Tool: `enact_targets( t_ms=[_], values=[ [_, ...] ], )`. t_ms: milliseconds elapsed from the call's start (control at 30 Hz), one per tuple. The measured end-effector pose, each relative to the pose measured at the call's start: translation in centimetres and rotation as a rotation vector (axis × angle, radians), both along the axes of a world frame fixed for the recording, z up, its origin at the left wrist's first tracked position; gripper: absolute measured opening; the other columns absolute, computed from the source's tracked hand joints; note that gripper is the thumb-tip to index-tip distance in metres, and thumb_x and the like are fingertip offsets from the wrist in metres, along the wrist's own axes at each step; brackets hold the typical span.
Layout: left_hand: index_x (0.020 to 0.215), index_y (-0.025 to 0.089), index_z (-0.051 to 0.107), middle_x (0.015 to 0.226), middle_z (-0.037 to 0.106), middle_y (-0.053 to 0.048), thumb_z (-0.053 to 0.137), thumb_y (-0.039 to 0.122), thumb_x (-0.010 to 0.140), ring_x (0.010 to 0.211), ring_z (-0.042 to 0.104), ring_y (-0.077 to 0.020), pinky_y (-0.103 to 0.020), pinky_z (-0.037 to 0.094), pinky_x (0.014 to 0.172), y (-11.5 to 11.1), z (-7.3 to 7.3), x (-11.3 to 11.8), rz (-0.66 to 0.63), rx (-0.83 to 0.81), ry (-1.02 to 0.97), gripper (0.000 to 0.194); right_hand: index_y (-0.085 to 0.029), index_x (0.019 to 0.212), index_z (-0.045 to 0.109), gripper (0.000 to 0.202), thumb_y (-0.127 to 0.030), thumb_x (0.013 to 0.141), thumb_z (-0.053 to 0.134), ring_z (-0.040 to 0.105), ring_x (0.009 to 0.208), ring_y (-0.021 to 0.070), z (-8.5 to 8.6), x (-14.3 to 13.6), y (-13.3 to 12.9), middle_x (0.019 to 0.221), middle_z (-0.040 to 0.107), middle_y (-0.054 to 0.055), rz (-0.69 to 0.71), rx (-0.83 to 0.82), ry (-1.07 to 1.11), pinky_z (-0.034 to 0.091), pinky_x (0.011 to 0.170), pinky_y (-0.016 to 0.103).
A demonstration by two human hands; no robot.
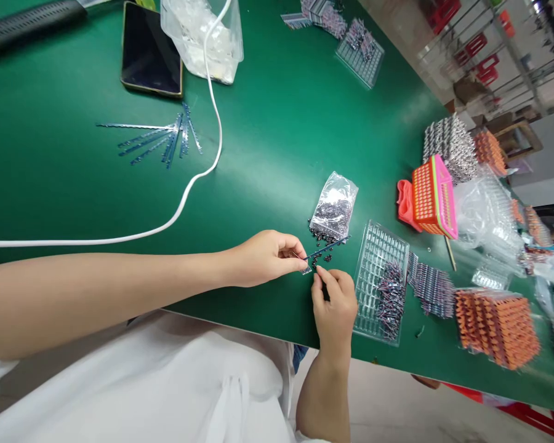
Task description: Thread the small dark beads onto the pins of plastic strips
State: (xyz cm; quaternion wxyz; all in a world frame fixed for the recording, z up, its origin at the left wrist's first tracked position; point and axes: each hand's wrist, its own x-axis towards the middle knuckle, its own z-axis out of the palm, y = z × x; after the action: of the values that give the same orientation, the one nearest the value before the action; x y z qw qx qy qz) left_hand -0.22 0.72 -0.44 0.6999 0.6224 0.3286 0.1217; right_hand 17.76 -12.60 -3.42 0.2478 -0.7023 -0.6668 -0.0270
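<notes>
The head view shows our left hand (272, 258) reaching in over the green table (268, 154), thumb and fingers pinching a thin blue strip (330, 247) that slants up and away to the right. Our right hand (335, 301) is curled, its fingertips together at the small dark beads (322, 236) just below the strip; we cannot tell whether they grip one. Our right wrist crosses the table's near edge, so room is short on our side. Just beyond the strip lies a clear bag (335, 206), and close to the right hand stands the wall of a clear tray (364, 271), which limits movement that way. Our widest open stretch is the bare green surface beyond the left hand, between the bag and the curving white cable (216, 117).
</notes>
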Motion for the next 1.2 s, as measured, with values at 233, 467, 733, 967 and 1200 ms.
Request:
enact_targets(
  t_ms=[233, 467, 733, 967, 1200],
  values=[
    [0.089, 0.016, 0.07, 0.089, 0.077, -0.006, 0.064, 0.037, 0.084, 0.088, 0.071, -0.0229, -0.032, 0.052, 0.079, 0.1, 0.0, 0.0, 0.004, -0.005, 0.002, 0.022, -0.019, 0.107, 0.068, 0.017, -0.017, 0.094, 0.058, 0.059, 0.088, 0.0191, 0.2, 0.0, 0.2, 0.093, 0.066, 0.007, 0.029, -0.023, -0.107, 0.051, 0.077, 0.033],
    [0.089, 0.015, 0.07, 0.089, 0.077, -0.006, 0.064, 0.036, 0.084, 0.088, 0.071, -0.0222, -0.031, 0.051, 0.079, -0.1, 0.0, 0.1, 0.001, -0.006, -0.006, 0.022, -0.018, 0.093, 0.065, 0.008, -0.016, 0.093, 0.057, 0.059, 0.084, 0.018, 0.0, -0.2, 0.6, 0.086, 0.063, 0.006, 0.015, -0.026, -0.114, 0.049, 0.075, 0.032],
    [0.091, 0.017, 0.071, 0.09, 0.077, -0.004, 0.065, 0.034, 0.084, 0.086, 0.07, -0.0198, -0.028, 0.052, 0.077, -0.5, 0.3, -0.1, -0.043, 0.047, -0.064, 0.019, -0.02, 0.081, 0.063, 0.01, -0.017, 0.09, 0.059, 0.053, 0.067, 0.0105, 1.7, -1.1, -0.2, 0.078, 0.058, -0.001, -0.087, -0.038, 0.36, 0.045, 0.061, 0.024],
    [0.094, 0.016, 0.069, 0.11, 0.076, -0.008, 0.065, 0.03, 0.088, 0.107, 0.069, -0.0212, -0.033, 0.052, 0.097, -2.0, 0.3, -0.4, -0.049, -0.068, -0.299, 0.016, -0.021, 0.088, 0.064, 0.008, -0.015, 0.091, 0.059, 0.06, 0.075, 0.0126, 2.3, -2.9, -0.3, 0.082, 0.061, 0.0, -0.08, 0.168, 0.504, 0.048, 0.063, 0.025],
    [0.092, 0.016, 0.069, 0.108, 0.077, -0.007, 0.069, 0.029, 0.087, 0.112, 0.068, -0.0193, -0.033, 0.051, 0.102, -2.8, 0.0, -0.2, 0.015, -0.319, -0.388, 0.014, -0.022, 0.101, 0.066, 0.016, -0.011, 0.089, 0.065, 0.063, 0.078, 0.0133, 1.2, -3.3, -0.2, 0.086, 0.064, 0.002, -0.1, 0.36, 0.21, 0.053, 0.069, 0.028]
  ],
)
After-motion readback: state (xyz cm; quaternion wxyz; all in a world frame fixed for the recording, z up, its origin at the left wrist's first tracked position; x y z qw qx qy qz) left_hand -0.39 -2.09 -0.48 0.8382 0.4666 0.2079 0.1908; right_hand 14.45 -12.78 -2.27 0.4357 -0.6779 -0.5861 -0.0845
